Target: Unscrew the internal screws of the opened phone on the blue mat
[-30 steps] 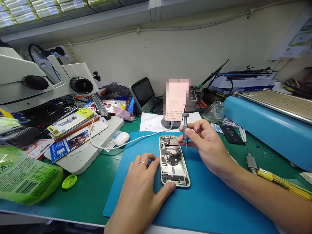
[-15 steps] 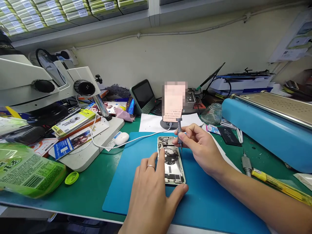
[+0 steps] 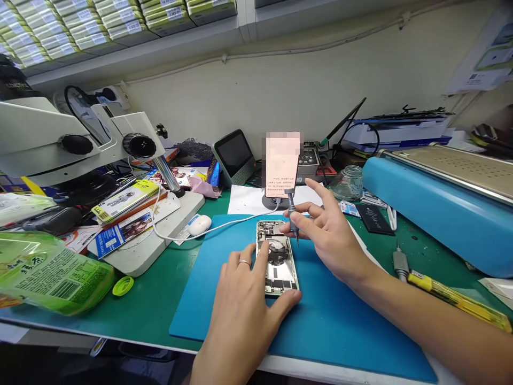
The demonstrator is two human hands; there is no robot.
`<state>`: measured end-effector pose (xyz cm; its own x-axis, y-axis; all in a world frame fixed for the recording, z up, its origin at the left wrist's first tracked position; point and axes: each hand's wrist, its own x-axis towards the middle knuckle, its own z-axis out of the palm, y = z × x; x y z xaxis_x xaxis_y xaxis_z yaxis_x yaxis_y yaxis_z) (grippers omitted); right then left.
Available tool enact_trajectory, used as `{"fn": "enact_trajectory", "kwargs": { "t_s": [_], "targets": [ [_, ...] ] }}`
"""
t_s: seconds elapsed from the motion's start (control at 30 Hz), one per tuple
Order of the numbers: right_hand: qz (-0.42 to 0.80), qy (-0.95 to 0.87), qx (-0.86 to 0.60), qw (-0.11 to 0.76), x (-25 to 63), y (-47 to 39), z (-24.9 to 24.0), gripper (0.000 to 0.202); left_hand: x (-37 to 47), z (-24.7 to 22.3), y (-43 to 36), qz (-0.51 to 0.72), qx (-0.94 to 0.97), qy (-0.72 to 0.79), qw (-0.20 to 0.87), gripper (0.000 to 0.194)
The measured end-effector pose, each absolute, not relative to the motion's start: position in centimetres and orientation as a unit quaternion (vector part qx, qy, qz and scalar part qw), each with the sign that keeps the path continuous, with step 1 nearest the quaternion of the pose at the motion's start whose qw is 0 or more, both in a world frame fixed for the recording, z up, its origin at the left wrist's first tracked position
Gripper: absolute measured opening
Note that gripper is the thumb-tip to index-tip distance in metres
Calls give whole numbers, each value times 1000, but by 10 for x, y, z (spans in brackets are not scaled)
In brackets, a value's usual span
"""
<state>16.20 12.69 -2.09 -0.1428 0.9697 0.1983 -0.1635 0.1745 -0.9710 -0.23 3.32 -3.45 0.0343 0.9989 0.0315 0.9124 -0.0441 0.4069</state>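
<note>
An opened smartphone (image 3: pixel 285 270) lies on the blue mat (image 3: pixel 200 299), its inner parts bare. My left hand (image 3: pixel 244 294) rests along the phone's left side and lower edge, fingers apart; the index finger reaches onto the upper part and the thumb lies at the bottom right corner. Held between the thumb and fingers of my right hand (image 3: pixel 332 230) is a small grey screwdriver (image 3: pixel 293 216). It stands nearly upright, tip down, by the phone's right edge; the tip looks clear of the phone. My right index finger is lifted off the screwdriver.
Behind the mat a second phone (image 3: pixel 280 166) stands lit on a stand with a white cable. A microscope (image 3: pixel 80 139) and a green drink pouch (image 3: pixel 56 278) are at left. On the right lie a blue machine (image 3: pixel 436 214), another screwdriver (image 3: pixel 399 263) and a yellow-handled tool (image 3: pixel 457 299).
My right index finger has lifted away from the screwdriver, and the pages' text on the standing phone has changed. The view has shifted slightly. My left hand stays on the opened phone.
</note>
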Motion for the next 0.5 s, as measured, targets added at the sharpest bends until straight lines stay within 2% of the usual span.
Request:
{"fn": "enact_trajectory", "kwargs": {
  "t_s": [0.13,0.27,0.33,0.43,0.5],
  "targets": [
    [524,-549,-372,535,161,130,-23,87,6,-33,34,158,706,680,118,85],
    [516,-547,-378,539,161,133,-25,75,8,-33,33,161,703,683,118,90],
    [511,-549,-385,538,162,135,-24,65,6,-32,32,168,698,685,126,93],
    [495,-563,-385,539,165,136,-21,34,-5,-29,29,171,711,667,142,93],
    [473,-582,-367,550,166,136,-17,29,-16,-27,26,163,731,641,166,90]
  ]
}}
